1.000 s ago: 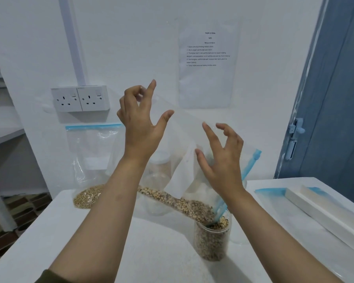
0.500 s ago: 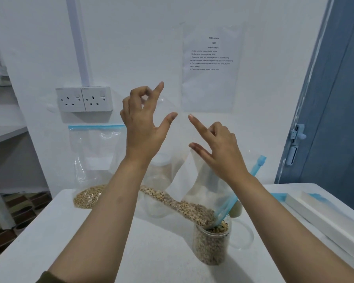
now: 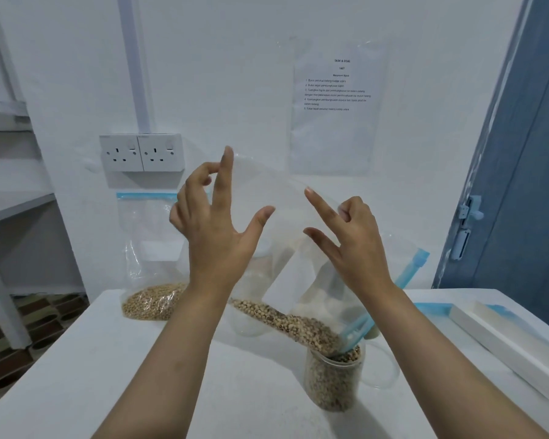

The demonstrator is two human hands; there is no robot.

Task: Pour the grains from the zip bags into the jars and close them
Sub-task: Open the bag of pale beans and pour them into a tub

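A clear zip bag (image 3: 286,217) is held tilted above the white surface (image 3: 108,375), its closed bottom raised high and its blue zip mouth (image 3: 358,331) pointing down into a clear jar (image 3: 333,378) that stands toward the right of the surface. The left hand (image 3: 216,236) grips the raised upper corner of the bag: fingers curled onto the film near the top, index finger straight up, thumb spread out to the side. The right hand (image 3: 352,242) is on the bag's upper right edge, index finger and thumb extended and apart, the other fingers curled; whether they pinch the film or only rest against it cannot be told through the clear plastic. Speckled grains (image 3: 286,321) lie in a sloping band along the bag's lower fold and run down to the mouth, meeting the grains that already fill the jar nearly to its rim. Just right of the jar a clear round lid (image 3: 381,369) lies on the surface. Behind the bag stands a second clear jar (image 3: 251,299), partly hidden. At the back left edge of the surface a second zip bag (image 3: 149,248) stands upright against the wall, blue zip on top, pale beans (image 3: 152,301) in its bottom. A long white tray (image 3: 504,346) lies along the right edge. A double socket (image 3: 141,152) and a printed sheet (image 3: 336,106) are on the wall.
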